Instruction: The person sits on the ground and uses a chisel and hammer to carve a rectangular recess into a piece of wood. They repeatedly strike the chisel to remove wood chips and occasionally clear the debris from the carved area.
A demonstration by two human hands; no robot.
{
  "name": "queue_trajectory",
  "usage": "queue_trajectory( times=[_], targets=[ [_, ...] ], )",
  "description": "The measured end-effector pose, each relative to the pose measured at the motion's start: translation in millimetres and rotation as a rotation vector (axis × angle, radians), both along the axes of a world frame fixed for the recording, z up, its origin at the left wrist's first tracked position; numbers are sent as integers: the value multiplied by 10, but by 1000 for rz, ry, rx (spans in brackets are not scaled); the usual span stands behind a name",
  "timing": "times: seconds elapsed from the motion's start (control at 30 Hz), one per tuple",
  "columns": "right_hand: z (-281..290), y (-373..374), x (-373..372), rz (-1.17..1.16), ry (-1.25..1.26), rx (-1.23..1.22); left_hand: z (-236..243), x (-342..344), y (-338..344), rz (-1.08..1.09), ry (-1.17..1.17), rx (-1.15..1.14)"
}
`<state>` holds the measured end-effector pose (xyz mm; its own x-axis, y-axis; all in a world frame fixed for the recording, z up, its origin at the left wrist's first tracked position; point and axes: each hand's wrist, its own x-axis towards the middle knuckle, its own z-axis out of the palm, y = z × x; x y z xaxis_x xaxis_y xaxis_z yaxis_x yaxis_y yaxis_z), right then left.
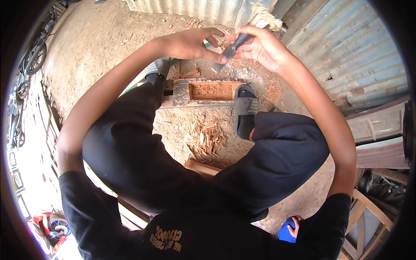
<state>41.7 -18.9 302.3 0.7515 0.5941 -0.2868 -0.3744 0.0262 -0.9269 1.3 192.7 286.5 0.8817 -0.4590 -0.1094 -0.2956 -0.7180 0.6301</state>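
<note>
My right hand holds a chisel by its dark handle, with the blade slanting down to the left. Close beside the blade is my left hand, its thumb and fingers spread apart and the thumb tip at the metal. Below both hands lies a wooden block with worn dark paint. A rectangular recess is cut into it, its floor rough and pale. My sandalled right foot rests against the block's right end, and the left foot is by its far left corner.
Wood chips litter the dirt floor around the block. A pale frayed piece lies beyond my right hand. Corrugated metal sheets stand at the right. Another person's hand shows beside blue cloth at the lower right. Bicycles line the left.
</note>
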Motion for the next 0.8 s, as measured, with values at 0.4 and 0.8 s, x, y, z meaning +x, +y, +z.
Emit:
queue_trajectory(
  times=[0.4,0.8],
  targets=[
    [193,-541,116,-186,277,493,278,158,-146,-35,55,-119],
    [-527,-218,16,730,-185,-626,-584,139,206,-406,-781,401]
  ],
)
